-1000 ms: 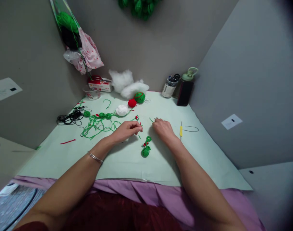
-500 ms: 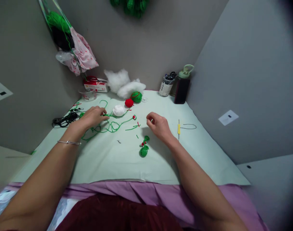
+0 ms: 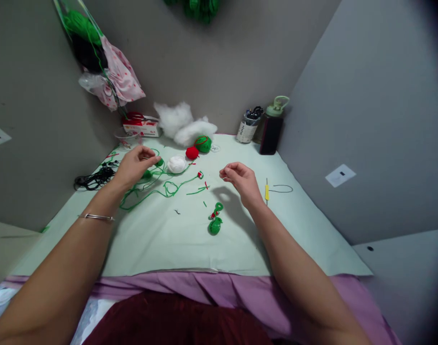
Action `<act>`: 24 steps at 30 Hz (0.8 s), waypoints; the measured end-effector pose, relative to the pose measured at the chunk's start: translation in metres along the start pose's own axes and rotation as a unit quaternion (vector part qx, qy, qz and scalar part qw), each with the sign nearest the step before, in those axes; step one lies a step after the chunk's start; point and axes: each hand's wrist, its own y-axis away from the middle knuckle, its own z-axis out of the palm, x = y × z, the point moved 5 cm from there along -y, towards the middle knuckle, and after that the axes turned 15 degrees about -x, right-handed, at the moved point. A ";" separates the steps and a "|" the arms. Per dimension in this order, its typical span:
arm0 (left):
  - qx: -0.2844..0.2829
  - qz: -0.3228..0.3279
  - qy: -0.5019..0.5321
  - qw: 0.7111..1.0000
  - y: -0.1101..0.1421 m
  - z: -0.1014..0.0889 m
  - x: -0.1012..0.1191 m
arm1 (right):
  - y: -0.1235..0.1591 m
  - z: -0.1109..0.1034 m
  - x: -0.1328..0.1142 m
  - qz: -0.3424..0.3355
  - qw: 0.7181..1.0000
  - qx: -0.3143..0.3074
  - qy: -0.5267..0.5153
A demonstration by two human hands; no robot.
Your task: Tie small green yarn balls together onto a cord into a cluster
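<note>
My left hand [image 3: 134, 165] is raised over the left of the table, thumb and fingers closed on a small green crocheted piece [image 3: 159, 163]. Loops of green yarn [image 3: 165, 191] trail beneath it. To its right lies a white yarn ball [image 3: 176, 164]. My right hand [image 3: 240, 179] hovers right of centre with its fingertips pinched; what sits between them is too small to make out. A tiny red, white and green crocheted piece [image 3: 200, 175] lies between the hands. Below my right hand rests a green crocheted ornament [image 3: 215, 225] with a loop.
Red [image 3: 192, 153] and green [image 3: 203, 143] yarn balls sit before white stuffing [image 3: 185, 125]. A yellow-handled tool [image 3: 267, 192] lies at right. Behind stand a pen cup [image 3: 247, 128] and a bottle [image 3: 272, 129]. Black cord [image 3: 93, 181] and a clear cup [image 3: 128, 139] are at left.
My left hand has lifted from the yarn with the green crocheted piece in its fingers. The right hand has risen slightly, its fingers still pinched.
</note>
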 end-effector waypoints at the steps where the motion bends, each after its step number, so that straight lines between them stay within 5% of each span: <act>1: -0.006 0.012 0.057 0.998 0.002 0.007 0.006 | 0.000 0.000 0.001 0.004 1.000 0.001 -0.007; 5: -0.042 0.021 0.233 0.971 0.009 0.043 0.029 | 0.002 0.005 0.002 0.026 0.998 -0.033 -0.040; 10: -0.138 0.050 0.301 0.942 0.014 0.092 0.056 | 0.008 0.021 -0.005 0.034 0.990 -0.113 -0.074; 17: -0.189 0.136 0.234 0.944 0.013 0.128 0.065 | 0.008 0.029 0.003 0.043 0.983 -0.149 -0.095; 24: -0.155 0.195 0.074 0.966 0.019 0.141 0.064 | 0.007 0.027 0.005 0.054 0.987 -0.126 -0.083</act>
